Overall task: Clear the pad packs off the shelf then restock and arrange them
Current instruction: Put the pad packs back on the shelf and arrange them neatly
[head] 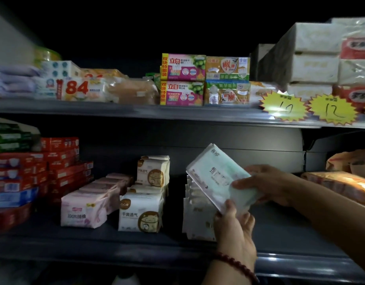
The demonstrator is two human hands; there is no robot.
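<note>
- Holding one pale green pad pack [215, 177] in both hands, I have it tilted above the lower shelf [136, 245], just over the white packs [195, 219] standing in a row at mid-right; I cannot count that row, since the front ones hide the rest.
- My left hand [236, 231] grips the pack's lower corner from below — thumb pressed on the front face, the other fingers curled behind it. A red bead bracelet [237, 266] sits on that wrist.
- My right hand [268, 185] clamps the pack's right edge, fingers together across the front and thumb underneath.
- Left of my hands stand two cat-print white packs [141, 214] at the front, one stacked on top of the other, with a third [154, 171] standing higher behind them.
- Further left, a row of pink packs [85, 210] runs back toward the wall; the blur keeps me from a firm count.
- Red boxes [60, 163] are piled at the far left.
- On the upper shelf [136, 112] I count four bright soap boxes [182, 81] in a two-by-two block, and two yellow starburst price tags [332, 110] at the right.
</note>
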